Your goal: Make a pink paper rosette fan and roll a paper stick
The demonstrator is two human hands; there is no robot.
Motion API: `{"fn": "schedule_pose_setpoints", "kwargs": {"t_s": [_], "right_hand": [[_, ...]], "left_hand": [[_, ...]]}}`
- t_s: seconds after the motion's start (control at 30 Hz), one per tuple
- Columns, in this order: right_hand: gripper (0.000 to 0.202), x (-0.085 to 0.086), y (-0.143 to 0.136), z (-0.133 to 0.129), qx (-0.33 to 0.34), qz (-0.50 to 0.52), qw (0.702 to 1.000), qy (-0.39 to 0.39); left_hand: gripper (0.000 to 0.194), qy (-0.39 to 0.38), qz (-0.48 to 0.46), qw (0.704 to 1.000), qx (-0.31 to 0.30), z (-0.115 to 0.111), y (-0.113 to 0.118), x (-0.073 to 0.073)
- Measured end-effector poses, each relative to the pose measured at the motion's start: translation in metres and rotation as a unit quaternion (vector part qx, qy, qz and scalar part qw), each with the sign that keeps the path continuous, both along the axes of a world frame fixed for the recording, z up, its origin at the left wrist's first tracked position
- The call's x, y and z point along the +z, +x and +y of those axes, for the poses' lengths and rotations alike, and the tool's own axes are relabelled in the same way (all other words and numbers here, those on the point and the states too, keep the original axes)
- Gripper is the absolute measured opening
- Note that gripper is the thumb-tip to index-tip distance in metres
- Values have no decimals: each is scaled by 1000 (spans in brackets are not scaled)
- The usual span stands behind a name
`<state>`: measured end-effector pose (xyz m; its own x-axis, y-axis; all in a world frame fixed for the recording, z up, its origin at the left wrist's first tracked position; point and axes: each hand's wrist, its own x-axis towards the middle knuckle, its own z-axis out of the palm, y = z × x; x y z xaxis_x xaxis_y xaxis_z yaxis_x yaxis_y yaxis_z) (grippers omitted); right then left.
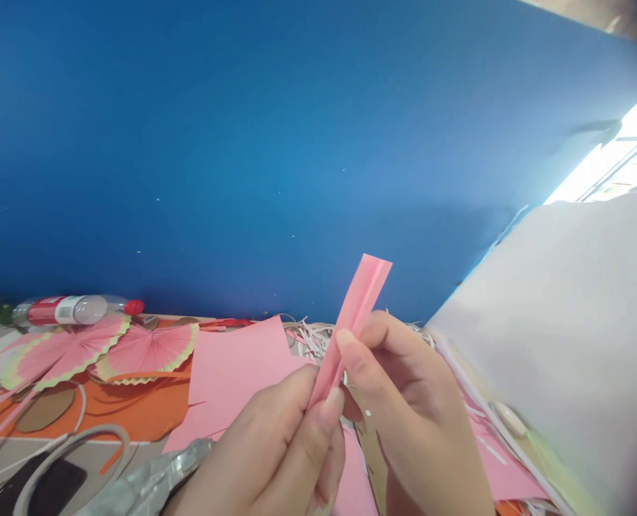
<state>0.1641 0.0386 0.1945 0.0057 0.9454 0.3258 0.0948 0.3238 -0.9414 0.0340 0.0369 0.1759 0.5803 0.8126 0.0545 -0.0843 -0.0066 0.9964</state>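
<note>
A narrow folded strip of pink paper (355, 301) is held up between my two hands, tilted with its free end toward the upper right. At its lower end, my left hand (291, 437) pinches it between thumb and fingers. Higher up, my right hand (404, 394) grips the strip, the thumb pressed on its front face near a lengthwise crease. Behind my hands lies a larger sheet of pink paper (237, 358). The lower end of the strip is partly hidden by my left fingers.
Pleated pink paper fans (146, 351) with yellow-green edges rest on orange paper (157, 416) at left. Behind them lies a plastic bottle (89, 309) with a red cap. A dark phone-like object (39, 487) is at lower left. A blue panel (297, 143) rises behind; white paper shreds (315, 338) line its base.
</note>
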Motion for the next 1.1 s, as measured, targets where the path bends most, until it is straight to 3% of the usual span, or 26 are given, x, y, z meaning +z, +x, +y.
{"fn": "schedule_pose_setpoints", "kwargs": {"t_s": [0.07,0.2,0.27,0.4,0.53,0.63,1.1], "right_hand": [[27,0,-4,-1,2,22,1000,-7],[28,1,-13,-4,-63,120,991,-14],[26,1,-12,-4,-46,141,989,-29],[25,-1,-1,0,61,49,995,-57],[28,-3,4,2,29,-9,999,-29],[29,-3,3,2,8,-25,999,-18],[28,-3,-2,1,22,49,998,-20]], "left_hand": [[38,1,-5,1000,-1,0,1,-2],[39,-10,16,1000,-5,-3,2,-3],[39,-12,33,999,1,-4,2,-3],[39,-33,-15,999,10,-4,3,0],[36,-33,-38,999,14,-2,4,-2],[35,-12,-28,998,51,0,4,-5],[33,-30,-48,998,28,1,-3,8]]}}
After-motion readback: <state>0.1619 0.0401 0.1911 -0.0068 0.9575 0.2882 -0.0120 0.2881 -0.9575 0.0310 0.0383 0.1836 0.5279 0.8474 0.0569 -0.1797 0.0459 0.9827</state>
